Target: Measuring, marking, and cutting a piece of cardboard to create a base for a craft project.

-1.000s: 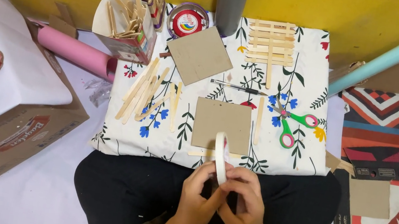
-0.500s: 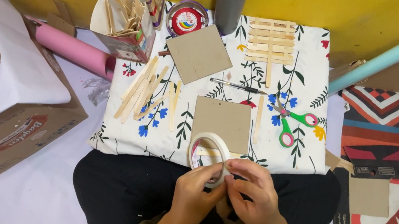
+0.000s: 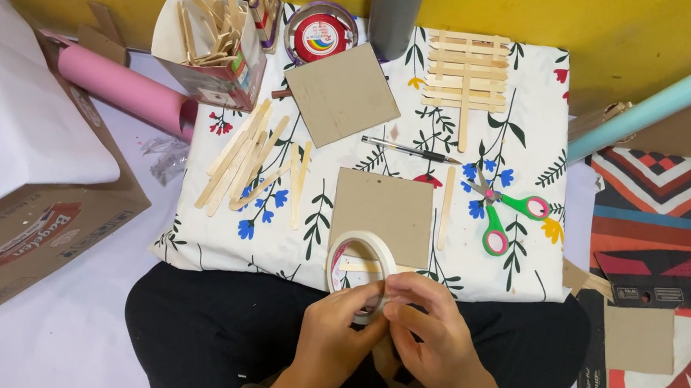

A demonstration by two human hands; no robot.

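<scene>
Tape is what we have in both hands: our left hand [image 3: 343, 320] and right hand [image 3: 426, 325] close their fingers on the white tape roll [image 3: 360, 271], held on edge at the near rim of the counter [image 3: 499, 285], seemingly so the fingertips can work at its band. Just beyond it a cardboard square [image 3: 384, 215] lies flat, with loose wooden sticks [image 3: 248, 159] to its left and green-and-pink scissors [image 3: 506, 213] to its right, all within easy reach.

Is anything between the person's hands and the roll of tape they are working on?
Nothing visible does. Both the left hand and the right hand already touch the tape roll, fingers meeting at its lower right edge, just off the near edge of the floral cloth.
</scene>
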